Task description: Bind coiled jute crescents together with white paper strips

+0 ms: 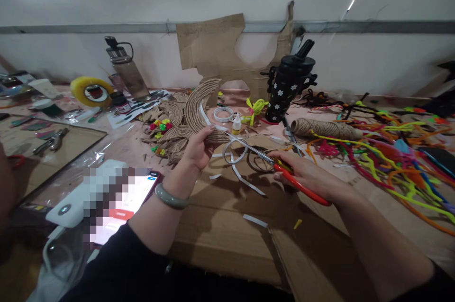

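My left hand [199, 148] pinches the lower end of a crescent [194, 111] covered in rows of brown twine. A white tape strip [204, 115] lies along its inner edge and runs past my thumb. In my right hand [302, 171] are scissors [300, 187] with red handles, their blades pointing left and touching or close to the strip near my left fingertips. Whether the blades are apart is hard to see. Loose white strips [249, 184] curl below the blades. Just behind the scissors stand a small glue bottle [236, 125] and a white tape roll [223, 114].
Cut cardboard [213, 46] leans on the wall behind. A black flowered tumbler [284, 88] and a twine spool [323, 129] stand right of centre, with colourful pipe cleaners [401, 164] beyond. At left are a lit phone [137, 202], yellow tape [80, 91] and a water bottle [130, 74].
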Demonstrator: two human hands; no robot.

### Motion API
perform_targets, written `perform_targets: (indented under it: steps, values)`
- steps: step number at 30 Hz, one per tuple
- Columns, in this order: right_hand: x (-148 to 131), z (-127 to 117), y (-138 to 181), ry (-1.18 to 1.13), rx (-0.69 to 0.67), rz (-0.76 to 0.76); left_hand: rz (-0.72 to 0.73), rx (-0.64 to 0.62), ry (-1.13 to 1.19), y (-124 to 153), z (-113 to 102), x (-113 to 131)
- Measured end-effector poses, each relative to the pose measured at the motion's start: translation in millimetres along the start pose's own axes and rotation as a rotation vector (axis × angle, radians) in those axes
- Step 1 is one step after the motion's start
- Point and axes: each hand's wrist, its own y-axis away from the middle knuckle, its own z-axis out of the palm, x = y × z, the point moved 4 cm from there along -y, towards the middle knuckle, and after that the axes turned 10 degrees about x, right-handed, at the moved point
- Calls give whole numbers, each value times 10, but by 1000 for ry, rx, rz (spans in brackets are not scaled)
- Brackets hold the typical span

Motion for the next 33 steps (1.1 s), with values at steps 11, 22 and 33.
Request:
perform_targets:
  steps: [11,22,33]
  values:
    - [-40,41,-35,78,115,-54,-39,-46,-22,-3,8,-96]
    - [-14,-66,4,91,57,23,-131,43,-48,43,12,-102]
    - [64,44,-21,154,258,-71,-156,64,-27,36,8,-153]
